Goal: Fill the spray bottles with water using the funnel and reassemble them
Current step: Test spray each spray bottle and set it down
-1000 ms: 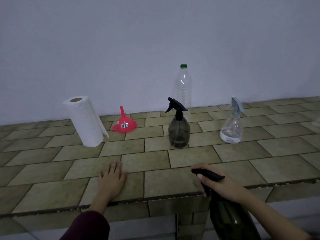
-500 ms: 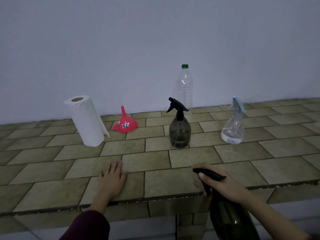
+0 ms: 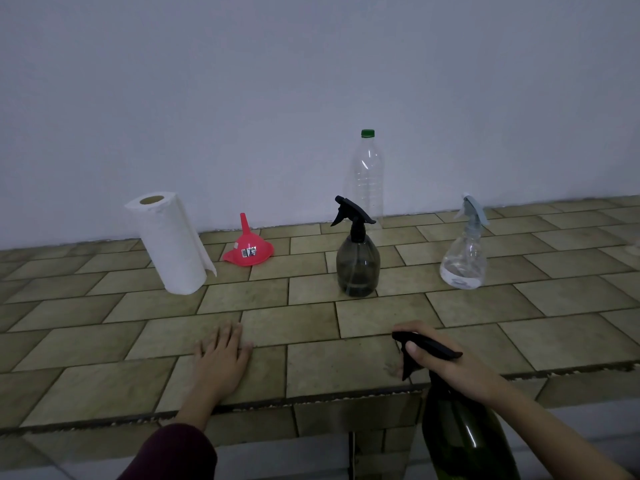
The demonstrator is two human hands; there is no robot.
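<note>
My right hand (image 3: 446, 367) grips the black trigger head of a dark green spray bottle (image 3: 464, 441), which is below the counter's front edge at the lower right. My left hand (image 3: 221, 355) lies flat on the tiled counter (image 3: 311, 368), fingers apart, holding nothing. A smoky grey spray bottle (image 3: 357, 261) with a black head stands at the counter's middle. To its right stands a clear spray bottle (image 3: 464, 261) with a pale blue head. A red funnel (image 3: 248, 249) rests mouth down near the wall. Behind the grey one rises a clear plastic bottle (image 3: 367, 181) with a green cap.
A white paper towel roll (image 3: 169, 242) stands upright at the left, next to the funnel. A plain wall runs along the back of the counter. Its front edge runs just under my hands.
My right hand has lifted the green spray bottle very slightly. My left hand stays flat in the same place.
</note>
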